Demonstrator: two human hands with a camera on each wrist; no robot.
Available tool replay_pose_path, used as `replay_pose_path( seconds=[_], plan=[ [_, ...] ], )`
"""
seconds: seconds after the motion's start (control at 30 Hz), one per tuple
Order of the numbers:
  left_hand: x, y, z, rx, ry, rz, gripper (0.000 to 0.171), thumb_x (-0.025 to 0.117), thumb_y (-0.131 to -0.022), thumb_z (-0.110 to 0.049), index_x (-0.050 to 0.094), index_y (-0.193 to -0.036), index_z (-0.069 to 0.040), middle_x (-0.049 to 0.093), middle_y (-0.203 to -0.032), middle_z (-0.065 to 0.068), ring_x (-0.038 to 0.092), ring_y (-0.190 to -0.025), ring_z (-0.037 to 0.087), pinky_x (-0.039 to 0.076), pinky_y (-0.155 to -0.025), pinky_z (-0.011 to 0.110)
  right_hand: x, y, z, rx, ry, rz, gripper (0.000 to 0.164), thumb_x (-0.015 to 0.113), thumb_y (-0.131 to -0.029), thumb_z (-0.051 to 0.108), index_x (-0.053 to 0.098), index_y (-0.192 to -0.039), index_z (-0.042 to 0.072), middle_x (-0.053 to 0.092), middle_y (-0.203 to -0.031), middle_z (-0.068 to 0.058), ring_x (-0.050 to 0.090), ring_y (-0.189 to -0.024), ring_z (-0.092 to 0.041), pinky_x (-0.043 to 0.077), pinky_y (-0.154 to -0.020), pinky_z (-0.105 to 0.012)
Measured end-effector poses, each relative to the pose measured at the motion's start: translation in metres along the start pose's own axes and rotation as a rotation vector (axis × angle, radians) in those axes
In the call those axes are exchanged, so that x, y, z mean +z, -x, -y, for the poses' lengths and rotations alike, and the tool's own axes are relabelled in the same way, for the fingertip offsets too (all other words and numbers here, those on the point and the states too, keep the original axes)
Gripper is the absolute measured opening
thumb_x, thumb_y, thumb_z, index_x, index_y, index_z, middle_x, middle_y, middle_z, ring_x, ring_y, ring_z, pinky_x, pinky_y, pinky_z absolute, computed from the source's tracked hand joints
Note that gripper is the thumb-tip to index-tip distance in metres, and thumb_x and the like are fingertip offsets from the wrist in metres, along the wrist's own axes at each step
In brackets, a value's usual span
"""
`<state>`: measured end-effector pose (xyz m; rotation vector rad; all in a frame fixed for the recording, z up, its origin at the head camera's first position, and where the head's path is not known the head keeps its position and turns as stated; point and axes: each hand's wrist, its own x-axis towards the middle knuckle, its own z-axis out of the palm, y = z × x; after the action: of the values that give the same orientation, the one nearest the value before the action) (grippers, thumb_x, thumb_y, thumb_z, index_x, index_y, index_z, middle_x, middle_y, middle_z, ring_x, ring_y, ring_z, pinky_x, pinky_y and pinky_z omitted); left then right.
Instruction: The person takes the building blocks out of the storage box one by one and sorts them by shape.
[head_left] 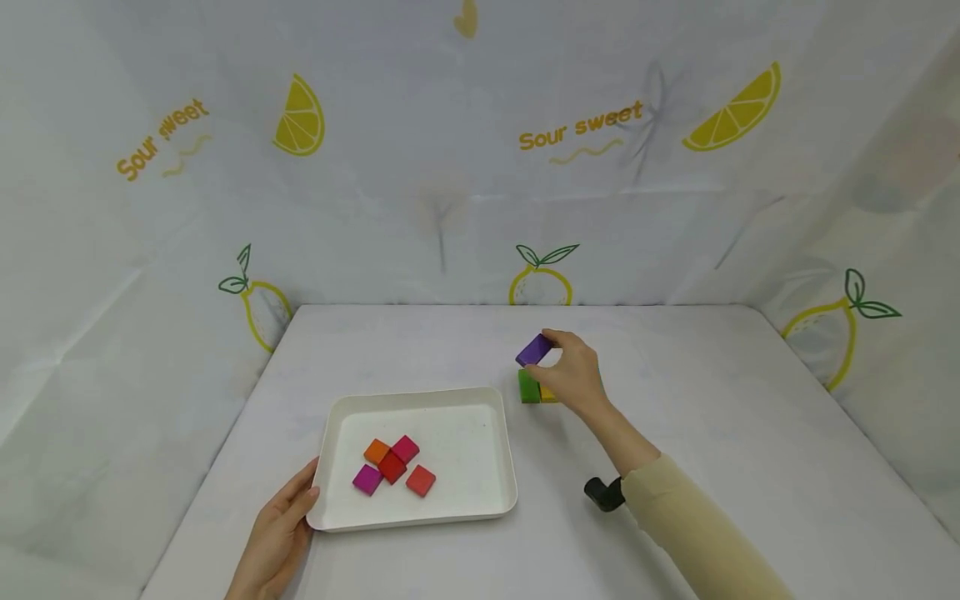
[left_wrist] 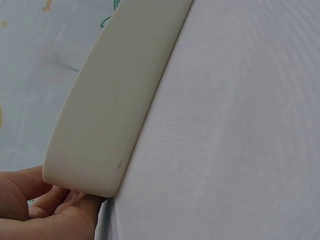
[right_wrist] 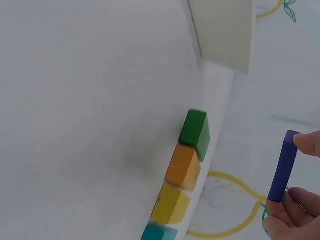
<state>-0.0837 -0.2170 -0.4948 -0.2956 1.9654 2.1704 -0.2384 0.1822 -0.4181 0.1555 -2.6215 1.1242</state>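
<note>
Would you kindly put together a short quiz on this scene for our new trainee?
1. How many blocks lie in the white tray?
2. True or false: the right hand holds the purple block.
3. In the right wrist view, what colour is the block between the green block and the yellow block?
Key: 1. Five. 2. True. 3. Orange.

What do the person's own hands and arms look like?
The left hand and right hand are bare, without visible gloves or rings. A pale beige fabric sleeve covers part of the right forearm; no left sleeve shows. A black, rounded piece appears beside the sleeve; whether it is worn is unclear.
</note>
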Motion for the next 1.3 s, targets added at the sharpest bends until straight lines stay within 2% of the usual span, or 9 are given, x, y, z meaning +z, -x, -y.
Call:
replay_pose_path(
  seconds=[0.1, 0.2, 0.27, 0.6, 0.7, 0.8, 0.9, 1.1, 1.3],
  plan=[
    [0.0, 0.001, 0.001, 0.006, 0.002, 0.005, 0.069, 0.049, -0.104, -0.028, 0.013, -0.158, -0.006, 0.008, -0.168, 0.009, 0.029, -0.139, -0.013, 0.036, -0.1, -0.004, -0.013, -0.002, -0.017, 0.018, 0.037, 0.019, 0.064, 0.081, -0.079, 0.018, 0.057, -0.134, -0.003, 0.063, -0.129, -0.025, 0.059, -0.119, -0.041, 0.049, -0.106, -0.055],
    [0.0, 0.001, 0.001, 0.017, 0.011, 0.011, 0.069, 0.049, -0.104, -0.028, 0.013, -0.158, -0.005, 0.007, -0.168, 0.011, 0.038, -0.12, -0.026, 0.037, -0.1, -0.003, -0.025, -0.003, -0.033, 0.021, 0.082, 0.035, 0.064, 0.079, -0.081, 0.018, 0.054, -0.136, -0.004, 0.061, -0.131, -0.026, 0.057, -0.121, -0.042, 0.047, -0.108, -0.057],
    [0.0, 0.0, 0.0, 0.025, 0.019, 0.014, 0.068, 0.049, -0.104, -0.028, 0.014, -0.158, -0.004, 0.006, -0.168, 0.013, 0.04, -0.113, -0.029, 0.037, -0.1, -0.003, -0.033, -0.003, -0.043, 0.024, 0.102, 0.051, 0.065, 0.078, -0.082, 0.019, 0.053, -0.137, -0.004, 0.06, -0.132, -0.027, 0.056, -0.122, -0.043, 0.047, -0.108, -0.058],
    [0.0, 0.0, 0.0, 0.025, 0.011, 0.015, 0.067, 0.049, -0.104, -0.027, 0.014, -0.158, -0.005, 0.007, -0.168, 0.011, 0.039, -0.114, -0.029, 0.037, -0.1, -0.003, -0.064, 0.001, -0.087, 0.042, 0.147, 0.169, 0.066, 0.073, -0.086, 0.021, 0.048, -0.142, -0.003, 0.057, -0.138, -0.026, 0.05, -0.128, -0.044, 0.041, -0.111, -0.064],
    [0.0, 0.001, 0.0, 0.014, 0.005, 0.015, 0.068, 0.049, -0.104, -0.028, 0.014, -0.158, -0.006, 0.008, -0.168, 0.009, 0.035, -0.127, -0.022, 0.037, -0.101, -0.003, -0.071, 0.003, -0.1, 0.041, 0.136, 0.21, 0.066, 0.073, -0.086, 0.021, 0.048, -0.142, -0.003, 0.056, -0.138, -0.026, 0.049, -0.129, -0.045, 0.039, -0.111, -0.065],
    [0.0, 0.001, 0.0, 0.001, -0.001, 0.01, 0.069, 0.049, -0.104, -0.029, 0.013, -0.159, -0.007, 0.008, -0.168, 0.008, 0.026, -0.142, -0.009, 0.036, -0.101, -0.003, -0.077, 0.006, -0.113, 0.054, 0.117, 0.251, 0.067, 0.074, -0.085, 0.021, 0.048, -0.142, -0.002, 0.055, -0.139, -0.027, 0.047, -0.131, -0.046, 0.038, -0.112, -0.065],
    [0.0, 0.001, 0.0, -0.004, -0.002, 0.006, 0.069, 0.049, -0.104, -0.029, 0.013, -0.159, -0.007, 0.007, -0.168, 0.009, 0.021, -0.147, -0.003, 0.036, -0.1, -0.004, -0.08, 0.007, -0.122, 0.066, 0.109, 0.277, 0.067, 0.075, -0.085, 0.022, 0.048, -0.142, -0.002, 0.055, -0.14, -0.027, 0.047, -0.131, -0.047, 0.039, -0.113, -0.063],
    [0.0, 0.001, 0.0, 0.012, -0.002, 0.006, 0.07, 0.049, -0.104, -0.029, 0.012, -0.159, -0.006, 0.007, -0.168, 0.01, 0.026, -0.142, -0.008, 0.037, -0.1, -0.003, -0.083, 0.006, -0.131, 0.089, 0.088, 0.303, 0.067, 0.076, -0.084, 0.02, 0.049, -0.141, -0.003, 0.054, -0.14, -0.029, 0.045, -0.132, -0.049, 0.037, -0.113, -0.064],
    [0.0, 0.0, 0.001, 0.021, 0.008, 0.008, 0.071, 0.05, -0.103, -0.028, 0.012, -0.158, -0.005, 0.007, -0.168, 0.012, 0.039, -0.118, -0.025, 0.038, -0.099, -0.003, -0.08, 0.004, -0.137, 0.123, 0.101, 0.358, 0.067, 0.076, -0.084, 0.019, 0.049, -0.141, -0.001, 0.05, -0.144, -0.029, 0.042, -0.134, -0.051, 0.038, -0.113, -0.065]
  ],
)
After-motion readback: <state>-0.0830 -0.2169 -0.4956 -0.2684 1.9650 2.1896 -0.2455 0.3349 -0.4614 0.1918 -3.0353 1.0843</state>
